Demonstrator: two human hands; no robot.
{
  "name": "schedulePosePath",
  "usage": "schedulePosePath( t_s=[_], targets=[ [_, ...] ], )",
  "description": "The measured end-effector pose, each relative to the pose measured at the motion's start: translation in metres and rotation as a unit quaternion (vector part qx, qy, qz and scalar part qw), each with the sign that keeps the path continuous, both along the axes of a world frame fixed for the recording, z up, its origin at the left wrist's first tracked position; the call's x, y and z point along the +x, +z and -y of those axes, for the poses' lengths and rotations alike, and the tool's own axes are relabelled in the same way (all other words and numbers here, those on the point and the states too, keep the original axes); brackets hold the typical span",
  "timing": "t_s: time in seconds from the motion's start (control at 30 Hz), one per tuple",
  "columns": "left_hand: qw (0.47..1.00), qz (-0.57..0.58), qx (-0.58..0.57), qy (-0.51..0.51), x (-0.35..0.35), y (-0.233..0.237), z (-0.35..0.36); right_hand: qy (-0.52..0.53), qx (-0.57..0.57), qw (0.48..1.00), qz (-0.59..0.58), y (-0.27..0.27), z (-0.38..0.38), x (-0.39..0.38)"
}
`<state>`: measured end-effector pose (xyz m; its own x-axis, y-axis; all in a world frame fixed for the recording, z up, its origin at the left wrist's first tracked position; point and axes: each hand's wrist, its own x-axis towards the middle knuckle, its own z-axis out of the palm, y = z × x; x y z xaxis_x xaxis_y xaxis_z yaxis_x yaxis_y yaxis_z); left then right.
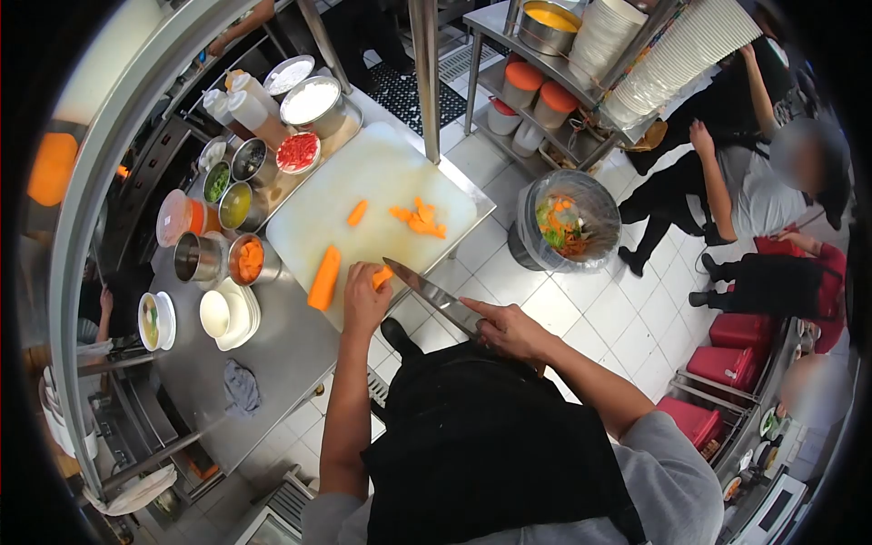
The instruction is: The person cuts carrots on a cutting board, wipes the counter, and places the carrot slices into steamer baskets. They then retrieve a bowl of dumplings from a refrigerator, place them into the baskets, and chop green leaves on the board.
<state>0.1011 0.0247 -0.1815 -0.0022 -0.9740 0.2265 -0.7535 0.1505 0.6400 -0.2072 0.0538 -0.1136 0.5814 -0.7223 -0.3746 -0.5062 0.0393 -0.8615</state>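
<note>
My left hand [366, 295], fingers curled, pins a short carrot piece [382, 276] to the near edge of the white cutting board [313, 195]. In my right hand [510, 329] is a chef's knife [438, 298], its index finger laid along the blade's spine and the tip right beside the carrot piece. Left of my left hand lies a thick peeled carrot length [324, 280]. Farther up the board rests a smaller carrot chunk [358, 213]. A loose heap of cut carrot pieces [421, 219] lies toward the board's right side.
Metal containers, including one of carrot pieces [246, 261], line the board's left. Squeeze bottles [254, 118] stand behind them. White bowls [229, 313] and a grey cloth [240, 389] sit on the steel table [195, 363]. A lined waste bin [520, 245] stands right; people [754, 195] are beyond.
</note>
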Motion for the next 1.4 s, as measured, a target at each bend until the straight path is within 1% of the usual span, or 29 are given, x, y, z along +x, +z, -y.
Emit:
schedulePosePath(
  t_s=[0.03,0.1,0.2,0.4,0.63,0.7,0.8,1.13,1.4],
  targets=[
    [1.000,0.001,0.000,0.001,0.001,0.001,0.000,0.001,0.000,1.000,0.001,-0.003,0.000,-0.001],
    [1.000,-0.005,0.002,-0.007,0.002,0.002,-0.001,-0.019,0.110,0.994,-0.016,0.007,0.002,0.002],
    [1.000,-0.012,0.012,-0.012,0.003,0.003,-0.001,-0.016,0.120,0.993,0.008,0.003,0.000,0.001],
    [1.000,-0.015,0.026,-0.004,0.002,0.005,-0.002,-0.031,0.143,0.989,0.017,0.001,-0.002,0.001],
    [1.000,-0.016,0.024,-0.005,0.002,0.005,-0.001,-0.037,0.160,0.986,0.031,0.000,-0.004,0.000],
    [1.000,0.000,0.004,-0.004,0.002,0.005,-0.001,-0.041,0.173,0.984,0.034,0.001,-0.004,0.001],
    [1.000,-0.004,0.022,-0.002,0.003,0.004,-0.001,-0.042,0.174,0.983,0.033,0.002,-0.004,0.002],
    [1.000,-0.003,0.006,-0.009,0.004,0.004,-0.001,-0.038,0.169,0.984,0.035,-0.004,-0.006,0.001],
    [0.999,-0.012,0.040,-0.008,0.006,0.007,-0.001,-0.033,0.177,0.983,0.025,-0.003,-0.003,0.006]
  ],
)
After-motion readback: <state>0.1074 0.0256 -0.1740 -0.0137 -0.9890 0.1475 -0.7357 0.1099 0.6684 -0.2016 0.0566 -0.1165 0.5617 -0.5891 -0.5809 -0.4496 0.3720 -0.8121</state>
